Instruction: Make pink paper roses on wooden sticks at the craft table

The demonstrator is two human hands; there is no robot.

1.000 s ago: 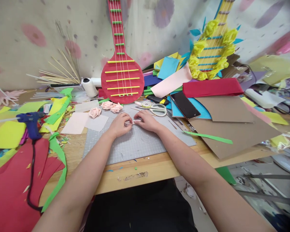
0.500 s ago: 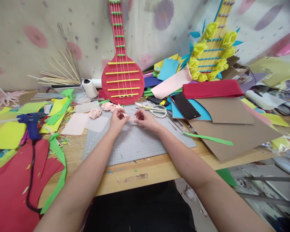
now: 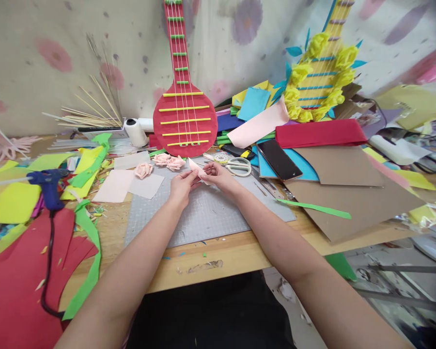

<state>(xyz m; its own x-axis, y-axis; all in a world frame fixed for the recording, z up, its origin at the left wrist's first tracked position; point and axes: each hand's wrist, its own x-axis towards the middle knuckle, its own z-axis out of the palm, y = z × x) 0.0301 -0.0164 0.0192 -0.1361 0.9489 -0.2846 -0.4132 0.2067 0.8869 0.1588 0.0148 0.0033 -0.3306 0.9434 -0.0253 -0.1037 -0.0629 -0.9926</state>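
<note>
Between my two hands is a small piece of pale pink paper, folded or curled, with one pointed end sticking up. My left hand pinches its lower left side. On the right side, my right hand grips it with thumb and fingers, which partly hide it. Both hands are just above the grey cutting mat. Left of them lie pale pink paper roses and a pale pink paper square. White-handled scissors rest just behind my right hand.
A red paper lute with yellow bars leans at the back. A blue glue gun stands at left among paper scraps. At right are a black phone, brown cardboard and a green strip.
My left hand has moved slightly right and down, closer to my right hand. The pink paper has turned, and its pointed end now shows above my fingers.
</note>
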